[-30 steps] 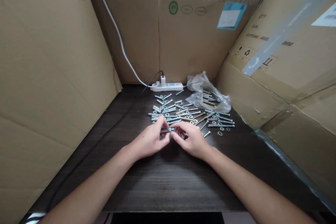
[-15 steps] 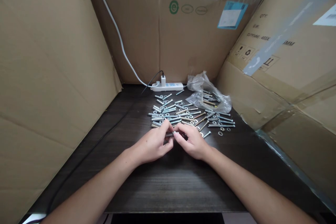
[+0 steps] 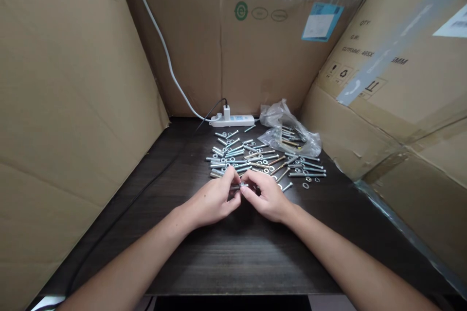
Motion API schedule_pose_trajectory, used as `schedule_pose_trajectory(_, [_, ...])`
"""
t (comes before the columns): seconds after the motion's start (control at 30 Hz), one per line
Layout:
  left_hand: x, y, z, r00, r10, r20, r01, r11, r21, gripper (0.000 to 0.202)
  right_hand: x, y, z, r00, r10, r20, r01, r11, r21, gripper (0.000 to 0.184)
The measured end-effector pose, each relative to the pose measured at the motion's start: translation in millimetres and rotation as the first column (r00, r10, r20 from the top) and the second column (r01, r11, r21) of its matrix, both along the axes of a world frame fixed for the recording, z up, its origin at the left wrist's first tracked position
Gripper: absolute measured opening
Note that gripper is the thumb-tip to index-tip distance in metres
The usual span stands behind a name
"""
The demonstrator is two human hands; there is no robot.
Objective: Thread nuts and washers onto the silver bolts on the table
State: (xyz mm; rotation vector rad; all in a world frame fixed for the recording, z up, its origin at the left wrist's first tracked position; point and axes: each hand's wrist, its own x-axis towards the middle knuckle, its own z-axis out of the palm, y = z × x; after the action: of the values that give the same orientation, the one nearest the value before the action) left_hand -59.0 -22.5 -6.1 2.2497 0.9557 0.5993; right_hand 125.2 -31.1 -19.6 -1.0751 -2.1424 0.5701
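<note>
My left hand (image 3: 216, 200) is closed on a metal bolt (image 3: 235, 187), its shank lying sideways between thumb and fingers. At the bolt's right end sits a small shiny nut (image 3: 242, 184). My right hand (image 3: 268, 198) pinches at that nut with thumb and forefinger, so the two hands almost meet. Part of the bolt is covered by fingers. Just beyond the hands lie several loose bolts (image 3: 233, 153), silver and brass-coloured, with washers (image 3: 305, 185) and nuts scattered among them.
A clear plastic bag (image 3: 272, 115) with more bolts inside rests at the back right. Behind the pile stands a white power strip (image 3: 239, 120) with a plug in it. A black cable (image 3: 146, 187) crosses the dark table (image 3: 233, 262) on the left. Cardboard walls (image 3: 189, 48) enclose three sides.
My right thumb has shifted slightly, and more of the nut shows between the fingers. Both hands keep the same place, still holding the bolt.
</note>
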Motion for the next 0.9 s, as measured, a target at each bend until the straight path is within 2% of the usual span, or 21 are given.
schedule_pose_trajectory(0.33, [1.6,-1.4,0.8,0.999,-0.001,0.039,0.001,1.000,-0.004,0.011,-1.0,1.9,-2.4,0.999,0.019,0.032,-0.020,0.999,0.035,0.036])
schedule_pose_trajectory(0.5, [1.6,0.0,-1.1,1.000,0.004,0.026,-0.003,1.000,-0.012,0.013,-0.3,-1.4,1.0,0.999,0.001,0.050,-0.002,1.000,0.030,0.016])
schedule_pose_trajectory(0.6, [1.6,0.4,-1.1,0.999,0.016,0.031,-0.016,1.000,-0.003,0.013,-0.7,-2.6,2.3,0.998,-0.008,0.064,0.006,1.000,0.031,0.014])
schedule_pose_trajectory(0.9, [-0.3,0.5,-2.8,1.000,0.003,0.023,-0.003,1.000,-0.009,0.013,-0.5,2.3,-0.9,0.997,0.017,0.080,-0.020,0.999,0.029,0.038])
